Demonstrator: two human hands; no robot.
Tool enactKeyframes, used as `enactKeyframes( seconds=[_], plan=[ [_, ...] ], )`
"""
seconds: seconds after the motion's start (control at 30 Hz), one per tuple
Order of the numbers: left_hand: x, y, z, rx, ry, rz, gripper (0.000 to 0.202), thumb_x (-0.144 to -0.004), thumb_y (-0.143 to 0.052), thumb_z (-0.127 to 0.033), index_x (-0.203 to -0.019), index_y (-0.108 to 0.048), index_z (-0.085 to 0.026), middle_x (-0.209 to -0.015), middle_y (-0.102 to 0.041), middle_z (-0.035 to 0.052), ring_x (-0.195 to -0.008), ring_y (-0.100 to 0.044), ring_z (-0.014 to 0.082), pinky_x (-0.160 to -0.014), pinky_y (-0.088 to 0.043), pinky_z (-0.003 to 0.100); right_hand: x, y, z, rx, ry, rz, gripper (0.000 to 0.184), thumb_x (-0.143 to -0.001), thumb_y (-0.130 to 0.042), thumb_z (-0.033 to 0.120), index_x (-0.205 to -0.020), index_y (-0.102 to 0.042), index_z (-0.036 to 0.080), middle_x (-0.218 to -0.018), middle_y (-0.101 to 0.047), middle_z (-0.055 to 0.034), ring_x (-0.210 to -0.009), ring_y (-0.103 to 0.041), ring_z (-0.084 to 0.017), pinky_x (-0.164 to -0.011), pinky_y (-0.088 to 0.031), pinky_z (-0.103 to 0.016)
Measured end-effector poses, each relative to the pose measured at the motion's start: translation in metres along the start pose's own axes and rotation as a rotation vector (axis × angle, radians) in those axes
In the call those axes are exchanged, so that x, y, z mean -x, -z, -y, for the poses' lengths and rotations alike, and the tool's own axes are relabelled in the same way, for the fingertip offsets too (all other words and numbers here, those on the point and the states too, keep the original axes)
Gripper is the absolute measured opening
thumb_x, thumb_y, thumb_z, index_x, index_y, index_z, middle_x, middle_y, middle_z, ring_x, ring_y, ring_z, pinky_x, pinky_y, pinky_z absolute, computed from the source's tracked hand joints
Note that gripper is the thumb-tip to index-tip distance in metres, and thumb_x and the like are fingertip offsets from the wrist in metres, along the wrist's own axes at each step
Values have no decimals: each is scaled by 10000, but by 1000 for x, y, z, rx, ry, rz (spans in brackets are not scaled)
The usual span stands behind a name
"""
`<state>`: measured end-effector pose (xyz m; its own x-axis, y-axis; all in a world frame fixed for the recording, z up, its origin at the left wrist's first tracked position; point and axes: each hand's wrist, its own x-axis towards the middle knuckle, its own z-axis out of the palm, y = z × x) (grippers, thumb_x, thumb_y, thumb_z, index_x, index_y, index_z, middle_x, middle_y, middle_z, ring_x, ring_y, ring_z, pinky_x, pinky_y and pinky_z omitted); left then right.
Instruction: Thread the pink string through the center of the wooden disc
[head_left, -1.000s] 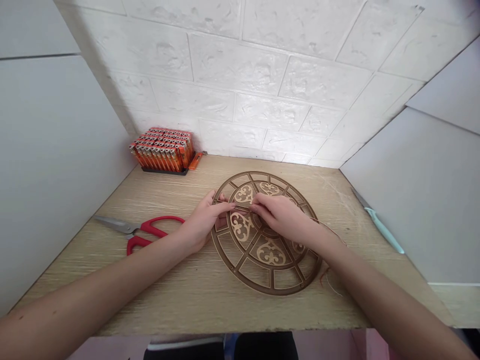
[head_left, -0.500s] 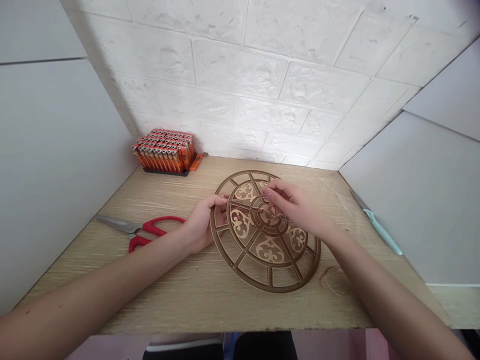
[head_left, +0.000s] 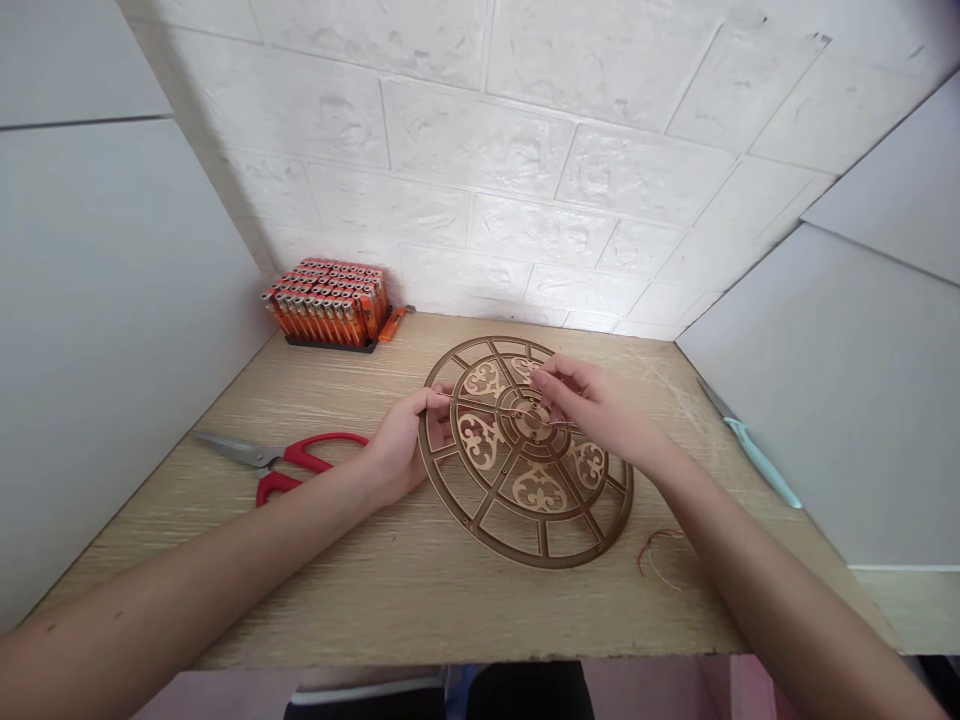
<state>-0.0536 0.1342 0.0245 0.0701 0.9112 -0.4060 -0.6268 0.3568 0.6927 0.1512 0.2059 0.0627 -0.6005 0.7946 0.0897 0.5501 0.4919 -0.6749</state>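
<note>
A round brown openwork disc (head_left: 541, 548) with pale scroll inlays is tilted above the table. My left hand (head_left: 409, 440) pinches its left rim, thumb on top and fingers behind. Over the upper right of the disc, my right hand (head_left: 589, 400) has its thumb and forefinger pressed together on a thin thread (head_left: 517, 411). The thread runs across the disc's centre ring; where its ends go is hard to make out.
Red-handled scissors (head_left: 274, 456) lie by my left forearm. A rack of orange lighters (head_left: 326, 308) stands at the back left, with one lighter (head_left: 394, 322) beside it. Loose thread (head_left: 660, 550) lies near my right forearm. A knife (head_left: 757, 455) rests by the right panel.
The disc's near edge has risen a little and shifted slightly left. My right hand has moved slightly over the disc, still pinching; my left hand keeps its hold.
</note>
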Motion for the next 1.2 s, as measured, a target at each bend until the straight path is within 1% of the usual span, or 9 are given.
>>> enactKeyframes(
  seconds=[0.23,0.33,0.4,0.5,0.53,0.67,0.77,0.97,1.2],
  plan=[
    [1,-2,-2,7,-5,-20,213,-716,-437,-136,-919,-496,-150,-887,-575,40,-661,-568,108,-585,-484,211,-1,4,0,-2,-19,30,387,-959,-354,500,-858,-532,172,-725,-562,-8,-647,-519,-130,-589,-373,-248],
    [0,-1,-1,12,-9,-11,227,-711,-437,-133,-929,-497,-150,-885,-580,41,-671,-577,112,-590,-484,208,0,11,-2,17,-61,86,379,-956,-354,497,-904,-542,173,-748,-576,-12,-668,-537,-136,-596,-382,-251],
    [-1,0,-1,22,-14,-11,225,-708,-437,-135,-927,-488,-149,-889,-585,41,-682,-585,119,-595,-488,213,1,21,-5,14,-96,200,355,-949,-377,472,-935,-556,166,-805,-593,-24,-711,-556,-141,-630,-399,-259],
    [-1,0,0,31,-15,-5,220,-704,-437,-139,-921,-477,-147,-898,-589,43,-697,-594,128,-599,-494,222,3,42,-13,-22,-133,509,342,-930,-424,462,-1004,-582,168,-917,-612,-49,-771,-575,-151,-688,-416,-275],
    [-1,0,0,31,-17,-2,221,-704,-435,-140,-922,-476,-148,-899,-590,44,-700,-596,132,-601,-497,227,3,49,-17,-47,-127,570,340,-919,-447,460,-1017,-586,166,-940,-613,-54,-801,-577,-157,-710,-420,-278],
    [1,-3,-1,30,-15,-9,216,-710,-420,-134,-919,-473,-151,-897,-592,45,-706,-602,143,-605,-506,250,2,66,-32,-40,-137,629,298,-853,-565,388,-1055,-578,169,-1022,-602,-53,-908,-563,-170,-753,-427,-269],
    [1,-4,-2,19,-19,-34,209,-713,-418,-134,-914,-472,-149,-897,-591,44,-702,-600,139,-604,-504,244,2,62,-30,-24,-110,607,320,-820,-610,394,-1053,-576,177,-994,-600,-39,-863,-555,-156,-714,-422,-256],
    [-1,-2,-1,-7,-40,13,255,-696,-441,-152,-946,-490,-141,-910,-583,53,-696,-595,129,-611,-501,238,8,30,-4,140,-59,446,289,-833,-605,450,-958,-575,191,-909,-583,-18,-774,-529,-143,-612,-375,-243],
    [1,-6,-3,22,-16,-32,207,-708,-418,-128,-905,-477,-142,-895,-589,48,-711,-603,138,-597,-502,230,5,6,-15,290,2,347,357,-857,-565,530,-816,-529,177,-795,-570,-7,-667,-498,-130,-548,-327,-239]
  ],
)
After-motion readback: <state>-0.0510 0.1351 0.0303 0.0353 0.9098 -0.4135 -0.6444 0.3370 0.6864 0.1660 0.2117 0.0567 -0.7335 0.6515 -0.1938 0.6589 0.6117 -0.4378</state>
